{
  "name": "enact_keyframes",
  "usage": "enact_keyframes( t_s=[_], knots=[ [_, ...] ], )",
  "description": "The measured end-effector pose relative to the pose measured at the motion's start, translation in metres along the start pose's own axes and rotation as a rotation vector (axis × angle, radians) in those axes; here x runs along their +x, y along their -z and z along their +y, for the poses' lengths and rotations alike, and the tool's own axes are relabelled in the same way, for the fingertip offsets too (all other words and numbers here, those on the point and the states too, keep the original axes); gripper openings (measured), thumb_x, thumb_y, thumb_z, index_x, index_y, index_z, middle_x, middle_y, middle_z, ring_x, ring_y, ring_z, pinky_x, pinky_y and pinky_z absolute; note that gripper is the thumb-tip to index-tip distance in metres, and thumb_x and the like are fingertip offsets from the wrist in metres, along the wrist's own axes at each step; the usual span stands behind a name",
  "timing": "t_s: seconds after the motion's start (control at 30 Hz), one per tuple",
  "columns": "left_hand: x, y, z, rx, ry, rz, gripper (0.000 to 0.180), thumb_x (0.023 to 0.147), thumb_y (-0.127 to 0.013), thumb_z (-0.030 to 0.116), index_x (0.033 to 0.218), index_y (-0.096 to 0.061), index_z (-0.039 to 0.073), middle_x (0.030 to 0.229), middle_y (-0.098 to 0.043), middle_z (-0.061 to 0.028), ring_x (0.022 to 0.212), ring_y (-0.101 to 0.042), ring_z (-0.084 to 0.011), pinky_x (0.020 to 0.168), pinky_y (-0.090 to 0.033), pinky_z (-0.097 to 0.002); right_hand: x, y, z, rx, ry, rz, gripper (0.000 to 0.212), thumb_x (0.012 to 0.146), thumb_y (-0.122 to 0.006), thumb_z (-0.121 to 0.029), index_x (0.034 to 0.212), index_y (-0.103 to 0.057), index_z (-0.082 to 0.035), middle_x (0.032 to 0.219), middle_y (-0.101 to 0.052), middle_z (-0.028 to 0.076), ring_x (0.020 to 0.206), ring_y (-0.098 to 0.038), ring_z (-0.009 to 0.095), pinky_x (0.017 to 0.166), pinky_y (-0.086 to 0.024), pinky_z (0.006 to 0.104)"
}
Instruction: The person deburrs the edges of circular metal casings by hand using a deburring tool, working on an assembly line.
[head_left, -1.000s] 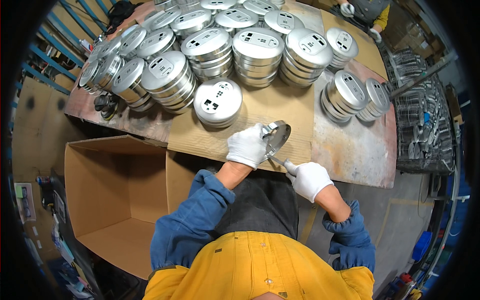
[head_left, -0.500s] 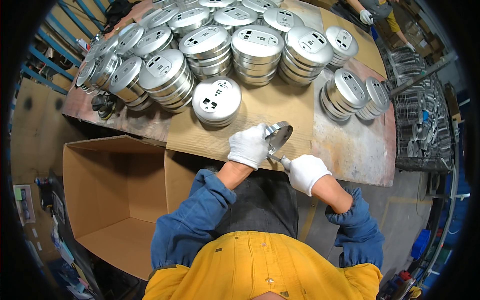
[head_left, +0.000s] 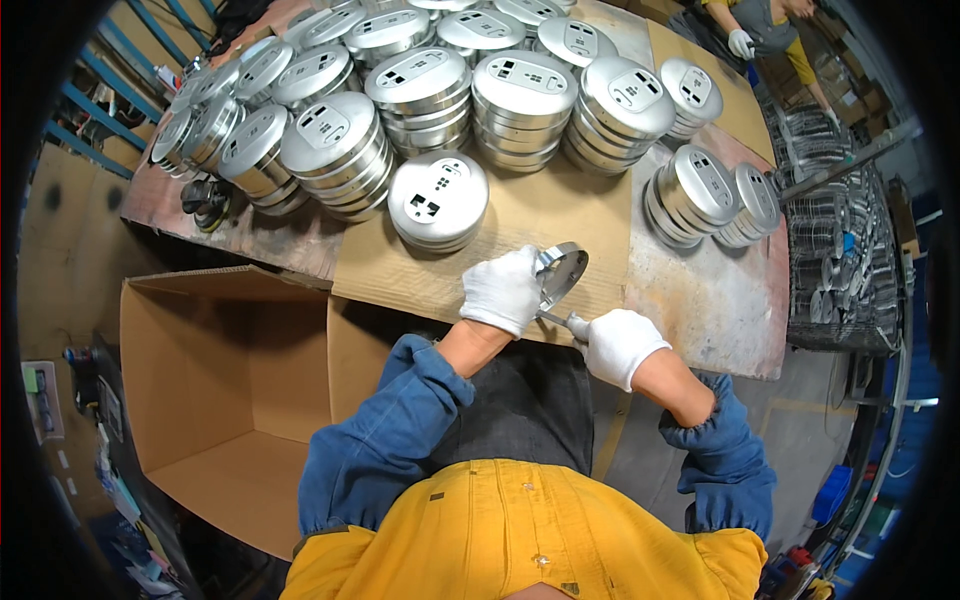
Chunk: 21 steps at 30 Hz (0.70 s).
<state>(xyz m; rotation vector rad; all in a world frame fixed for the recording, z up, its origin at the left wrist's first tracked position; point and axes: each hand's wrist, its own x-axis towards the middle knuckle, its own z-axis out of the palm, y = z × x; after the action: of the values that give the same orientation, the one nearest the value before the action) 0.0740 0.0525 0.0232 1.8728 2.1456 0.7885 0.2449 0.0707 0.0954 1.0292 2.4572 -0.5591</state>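
Note:
My left hand [head_left: 502, 291], in a white glove, is closed on the rim of a round metal cover [head_left: 567, 270], which it holds tilted on edge above the front of the table. My gloved right hand [head_left: 622, 346] grips a slim grey hand tool [head_left: 553, 318], perhaps a file or scraper; its kind is not clear. The tool's blade reaches left to the cover's lower edge. Just beyond my hands stands a short stack of silver round covers [head_left: 438, 200] with cut-outs in their tops.
Several taller stacks of covers [head_left: 522, 95] fill the back of the table, and two stacks [head_left: 692, 195] stand at right. An open cardboard box [head_left: 225, 375] is at lower left. A wire basket [head_left: 835, 250] of metal parts and another person [head_left: 740, 42] are at far right.
My hands and the held cover stay almost in place, with the right hand slightly farther right. The view has shifted a little. The other person's arm at far right has moved.

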Motion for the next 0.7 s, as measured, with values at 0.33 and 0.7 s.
enact_keyframes(
  t_s=[0.33, 0.7],
  knots=[
    [0.000, 0.004, 0.005, 0.007, -0.053, 0.017, 0.009, 0.080, -0.057, 0.018, 0.085, -0.060, 0.011, 0.069, -0.064, -0.0106, 0.063, -0.065, -0.0304, 0.054, -0.050, -0.0411, 0.005, 0.005, -0.001, -0.038, 0.002, -0.003, 0.023, 0.084, -0.047, -0.014, 0.098, -0.063, -0.006, 0.076, -0.066, 0.019, 0.075, -0.065, 0.037, 0.064, -0.051, 0.0453],
    [-0.001, 0.001, 0.002, 0.008, -0.020, 0.014, 0.022, 0.074, -0.071, 0.029, 0.083, -0.060, 0.012, 0.068, -0.064, -0.0100, 0.062, -0.064, -0.0303, 0.056, -0.050, -0.0406, 0.014, 0.015, -0.006, -0.047, 0.018, -0.047, 0.020, 0.077, -0.052, -0.010, 0.088, -0.066, -0.003, 0.079, -0.066, 0.021, 0.077, -0.066, 0.037, 0.067, -0.053, 0.0439]
  ],
)
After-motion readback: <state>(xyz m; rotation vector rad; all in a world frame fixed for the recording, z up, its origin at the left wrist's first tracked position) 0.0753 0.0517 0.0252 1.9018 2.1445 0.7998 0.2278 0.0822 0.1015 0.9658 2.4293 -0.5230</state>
